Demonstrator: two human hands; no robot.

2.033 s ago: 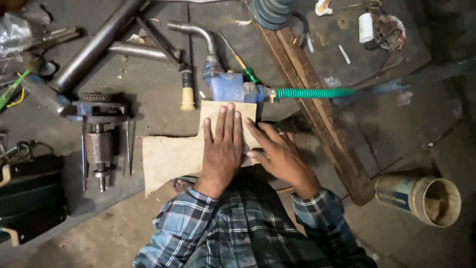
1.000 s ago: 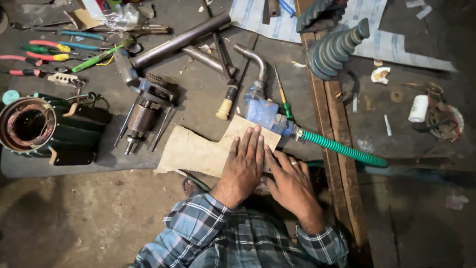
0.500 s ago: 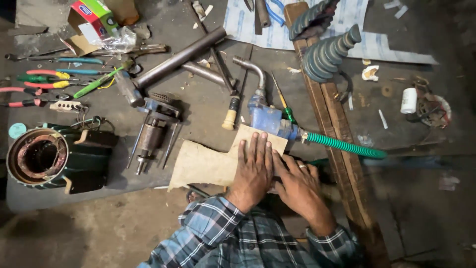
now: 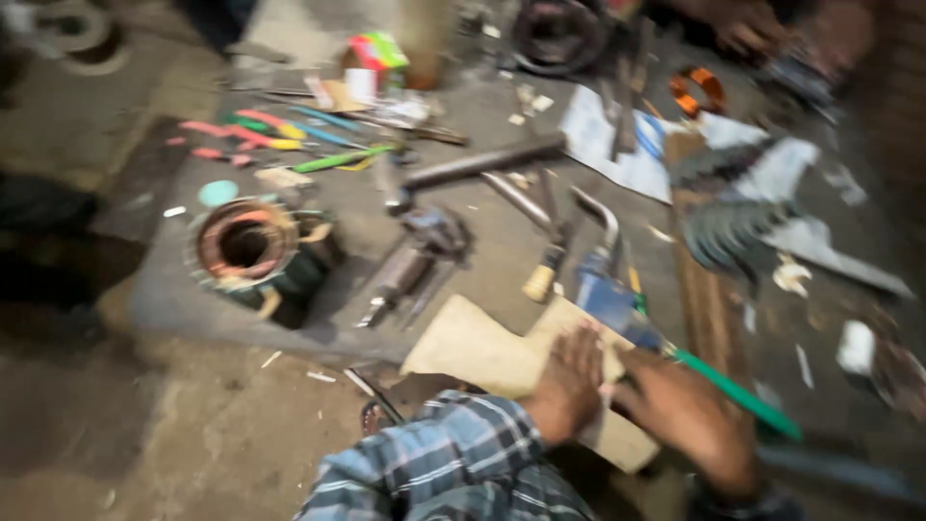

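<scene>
While both palms press down flat, fingers spread and gripping nothing, the left hand (image 4: 569,381) and right hand (image 4: 680,410) pin a tan cardboard sheet (image 4: 482,352) to the floor; it looks light, thin, bendable; best taken by an edge; a blue tool (image 4: 608,294) lies just beyond.

Matt tan cardboard sheet (image 4: 482,352); dull grey metal pipe (image 4: 482,164); checked cloth sleeve (image 4: 453,463).
</scene>
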